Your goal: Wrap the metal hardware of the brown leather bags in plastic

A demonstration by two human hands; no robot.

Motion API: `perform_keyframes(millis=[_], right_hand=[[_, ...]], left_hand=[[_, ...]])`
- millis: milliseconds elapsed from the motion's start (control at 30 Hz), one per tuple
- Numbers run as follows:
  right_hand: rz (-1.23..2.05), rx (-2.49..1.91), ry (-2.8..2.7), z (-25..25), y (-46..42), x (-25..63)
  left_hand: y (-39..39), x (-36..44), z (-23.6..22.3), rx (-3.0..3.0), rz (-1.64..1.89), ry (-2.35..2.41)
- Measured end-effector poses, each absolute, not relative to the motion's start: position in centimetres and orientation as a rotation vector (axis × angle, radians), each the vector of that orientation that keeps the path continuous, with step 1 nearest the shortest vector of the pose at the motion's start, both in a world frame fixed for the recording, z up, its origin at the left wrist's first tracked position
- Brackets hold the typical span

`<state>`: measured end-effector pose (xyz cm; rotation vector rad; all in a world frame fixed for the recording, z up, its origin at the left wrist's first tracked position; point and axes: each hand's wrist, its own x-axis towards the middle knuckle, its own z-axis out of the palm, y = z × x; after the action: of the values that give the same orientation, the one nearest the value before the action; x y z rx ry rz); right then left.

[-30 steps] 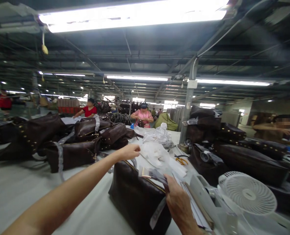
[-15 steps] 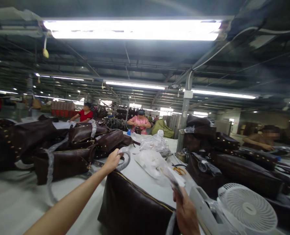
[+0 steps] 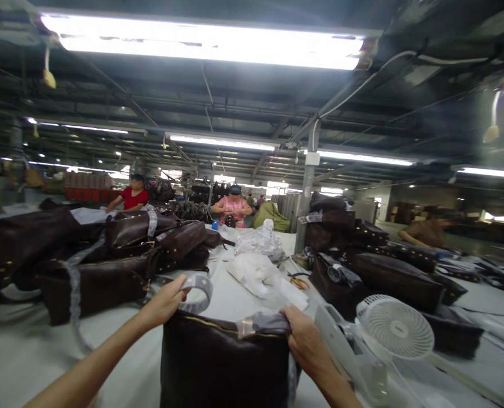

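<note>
A dark brown leather bag (image 3: 222, 365) stands in front of me on the white work table (image 3: 31, 351), with a brass-toned zip (image 3: 230, 326) along its top edge. My left hand (image 3: 162, 303) grips a looped strip of clear plastic film (image 3: 199, 292) at the bag's top left. My right hand (image 3: 307, 340) holds a grey film strip (image 3: 263, 323) against the top right edge of the bag. The bag's lower part runs out of the picture.
Piles of studded brown leather bags (image 3: 94, 283) lie to the left, with more (image 3: 396, 280) to the right. White plastic bags (image 3: 256, 272) and yellow-handled scissors (image 3: 299, 282) lie ahead. A white desk fan (image 3: 394, 327) stands close on the right. Several co-workers work beyond.
My right hand has risen and moved left to the bag's top edge, pulling the grey strip taut. My left hand has moved slightly left with the plastic loop. The view has shifted slightly.
</note>
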<state>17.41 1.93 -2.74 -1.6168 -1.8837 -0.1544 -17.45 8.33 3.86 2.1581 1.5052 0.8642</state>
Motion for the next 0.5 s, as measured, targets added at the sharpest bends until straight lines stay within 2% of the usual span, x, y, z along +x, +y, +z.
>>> perform_keyframes(millis=[233,367,433,500], right_hand=[[-0.080,-1.784,-2.134,-0.1,0.6,17.4],[0.017,-1.574,-2.063,1.5,-0.7,16.2],[0.321,-1.330,-1.960,2.0,-1.5,13.9],[0.875,-1.112,-1.714,2.3,-2.6,10.4]], left_hand=[[8.8,-16.2,3.9,2.165,0.885,1.475],[8.9,-16.7,3.6,2.029,0.986,1.521],[8.6,-17.2,3.5,1.960,1.051,1.544],[7.7,-17.1,3.5,1.917,1.102,1.516]])
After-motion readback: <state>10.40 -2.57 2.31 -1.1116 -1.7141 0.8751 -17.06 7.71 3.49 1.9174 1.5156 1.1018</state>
